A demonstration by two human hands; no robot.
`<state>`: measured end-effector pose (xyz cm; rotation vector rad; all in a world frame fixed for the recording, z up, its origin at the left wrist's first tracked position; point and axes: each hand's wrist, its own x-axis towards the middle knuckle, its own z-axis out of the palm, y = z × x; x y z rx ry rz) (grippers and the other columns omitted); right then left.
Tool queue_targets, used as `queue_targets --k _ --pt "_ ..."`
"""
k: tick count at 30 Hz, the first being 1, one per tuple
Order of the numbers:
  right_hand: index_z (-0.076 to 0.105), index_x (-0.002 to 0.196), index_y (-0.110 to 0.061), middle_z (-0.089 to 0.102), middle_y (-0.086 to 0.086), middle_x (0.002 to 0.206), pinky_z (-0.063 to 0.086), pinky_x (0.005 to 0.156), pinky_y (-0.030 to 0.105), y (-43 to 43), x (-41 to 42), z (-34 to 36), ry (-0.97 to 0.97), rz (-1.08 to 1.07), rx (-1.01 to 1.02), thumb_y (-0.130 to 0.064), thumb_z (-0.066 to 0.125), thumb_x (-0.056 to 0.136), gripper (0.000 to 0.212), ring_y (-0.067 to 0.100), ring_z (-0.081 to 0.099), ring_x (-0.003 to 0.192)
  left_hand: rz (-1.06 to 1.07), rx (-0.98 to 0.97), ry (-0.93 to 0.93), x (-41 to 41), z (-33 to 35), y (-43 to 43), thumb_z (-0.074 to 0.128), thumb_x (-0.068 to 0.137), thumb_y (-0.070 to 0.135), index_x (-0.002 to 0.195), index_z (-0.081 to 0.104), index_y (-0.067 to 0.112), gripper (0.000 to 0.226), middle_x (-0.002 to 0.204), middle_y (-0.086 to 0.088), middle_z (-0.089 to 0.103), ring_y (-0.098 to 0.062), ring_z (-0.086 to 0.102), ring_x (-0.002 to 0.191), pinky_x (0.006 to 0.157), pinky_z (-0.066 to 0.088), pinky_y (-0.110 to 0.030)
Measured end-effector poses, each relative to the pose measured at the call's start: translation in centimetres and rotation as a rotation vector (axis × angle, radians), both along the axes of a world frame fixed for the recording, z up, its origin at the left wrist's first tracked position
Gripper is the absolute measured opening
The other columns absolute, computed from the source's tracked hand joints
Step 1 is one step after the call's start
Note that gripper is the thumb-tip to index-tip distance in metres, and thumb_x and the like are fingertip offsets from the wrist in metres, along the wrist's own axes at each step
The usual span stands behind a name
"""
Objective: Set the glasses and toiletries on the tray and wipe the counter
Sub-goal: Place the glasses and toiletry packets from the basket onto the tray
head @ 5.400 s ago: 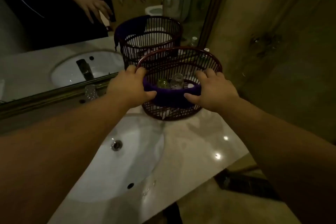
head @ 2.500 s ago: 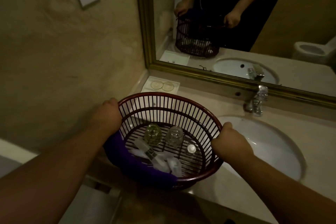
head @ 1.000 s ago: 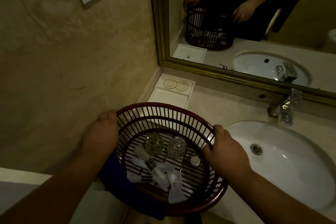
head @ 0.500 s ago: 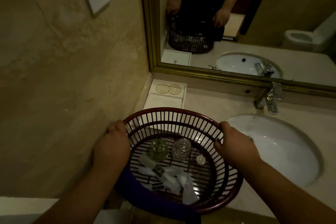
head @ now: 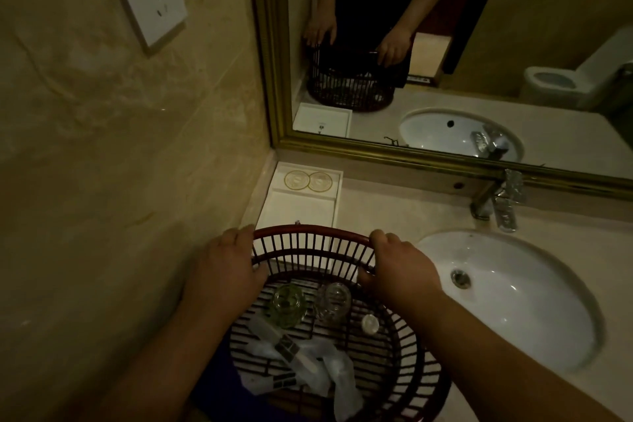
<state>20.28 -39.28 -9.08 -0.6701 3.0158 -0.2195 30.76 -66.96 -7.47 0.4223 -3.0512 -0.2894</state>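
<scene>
Nearest the viewer, a dark red slatted plastic basket point(head: 329, 329) is gripped at its far rim by both hands: the left hand point(head: 227, 271) closed over the rim's left side, the right hand point(head: 399, 267) curled over its right side. Between and just below the hands, on the basket floor, lie two clear ribbed drinking glasses point(head: 310, 303) on their sides, a small white round cap point(head: 370, 323) and clear-wrapped toiletry sachets point(head: 298, 358). A purple cloth point(head: 219, 384) hangs under the left forearm.

Judgement: the glasses are fragile, smooth and free to roll; each is best taken around its body. The sachets look light and limp; a pinch should suffice.

Beyond the fingers, a white rectangular tray point(head: 301, 207) holding two round coasters point(head: 307, 180) rests on the beige stone tabletop point(head: 394, 212) against the wall. Right of the right hand sits a white oval sink point(head: 520, 295), with a chrome tap point(head: 501, 200) and gold-framed mirror point(head: 445, 44) behind.
</scene>
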Motion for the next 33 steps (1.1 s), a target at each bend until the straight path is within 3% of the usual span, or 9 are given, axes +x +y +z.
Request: queue_targets --k 3,8,12,15,18,22,25,29,33 --pt "0.046 0.116 -0.026 0.061 0.001 0.104 0.047 0.062 0.035 -3.2 -1.7 0.3 -0.023 0.114 0.012 -0.057 0.065 0.081 0.051 0.026 0.063 0.088 -0.151 0.061 -0.139 -4.4 0.4 0.1 0.065 0.087 0.050 0.120 0.054 0.024 0.043 0.106 -0.002 0.064 -0.020 0.061 0.088 0.072 0.054 -0.037" --pt "0.051 0.117 -0.022 0.063 0.003 0.097 0.037 0.056 0.032 -9.1 -3.3 0.1 -0.019 0.258 0.022 -0.046 0.071 0.082 0.047 0.027 0.063 0.077 -0.369 -0.055 -0.272 -9.7 -0.1 0.5 0.065 0.084 0.054 0.115 0.055 0.031 0.039 0.097 0.005 0.063 -0.016 0.060 0.083 0.061 0.046 -0.031" --pt "0.062 0.115 -0.021 0.066 0.000 0.086 0.033 0.053 0.031 -11.0 -4.4 -0.2 -0.043 0.231 0.117 -0.032 0.066 0.089 0.029 0.021 0.047 0.062 -0.367 -0.118 -0.279 -10.6 -0.7 0.8 0.064 0.088 0.048 0.102 0.065 0.025 0.026 0.089 0.002 0.067 -0.017 0.061 0.076 0.056 0.040 -0.029" --pt "0.060 0.117 -0.019 0.064 0.001 0.084 0.025 0.047 0.029 -10.7 -4.0 -0.1 -0.027 0.230 0.104 -0.028 0.065 0.088 0.030 0.020 0.044 0.056 -0.333 -0.123 -0.253 -10.3 -1.0 1.0 0.064 0.089 0.047 0.093 0.064 0.027 0.021 0.083 0.004 0.065 -0.015 0.054 0.068 0.054 0.038 -0.030" --pt "0.053 0.118 -0.019 0.060 0.003 0.098 0.036 0.057 0.032 -9.7 -2.7 -0.1 0.084 0.308 -0.051 -0.028 0.068 0.083 0.039 0.023 0.058 0.079 -0.324 -0.089 -0.254 -10.5 -0.9 1.0 0.063 0.089 0.045 0.089 0.062 0.029 0.016 0.082 0.004 0.064 -0.015 0.049 0.064 0.052 0.034 -0.030" --pt "0.054 0.102 -0.012 0.058 0.008 0.098 0.041 0.081 0.038 -8.2 0.5 -0.8 0.244 0.563 -0.455 -0.023 0.070 0.079 0.030 0.026 0.051 0.090 -0.318 -0.089 -0.257 -10.6 -1.3 1.0 0.061 0.087 0.040 0.076 0.051 0.029 0.018 0.077 0.004 0.061 -0.017 0.050 0.064 0.052 0.031 -0.029" --pt "0.055 0.099 -0.016 0.057 0.004 0.093 0.046 0.073 0.037 -8.6 2.6 -2.7 0.032 0.749 -0.257 -0.036 0.062 0.086 0.024 0.021 0.051 0.083 -0.344 -0.089 -0.223 -10.7 -1.5 1.0 0.064 0.089 0.043 0.087 0.062 0.027 0.016 0.088 0.002 0.066 -0.018 0.061 0.076 0.057 0.034 -0.029" --pt "0.043 0.138 -0.016 0.049 0.020 0.134 0.052 0.084 0.053 -10.7 3.2 -6.0 -0.297 0.622 0.127 -0.042 0.058 0.095 0.052 0.043 0.054 0.111 -0.356 -0.086 -0.182 -10.4 -1.9 0.9 0.066 0.090 0.044 0.091 0.064 0.026 0.018 0.090 0.002 0.067 -0.019 0.064 0.080 0.060 0.035 -0.028" --pt "0.041 0.142 -0.014 0.044 0.024 0.139 0.050 0.087 0.055 -12.4 3.5 -8.3 -0.368 0.542 0.172 -0.037 0.046 0.105 0.043 0.048 0.056 0.112 -0.360 -0.091 -0.156 -10.3 -2.2 0.9 0.067 0.090 0.042 0.089 0.063 0.026 0.017 0.088 0.001 0.067 -0.020 0.064 0.078 0.061 0.034 -0.028"
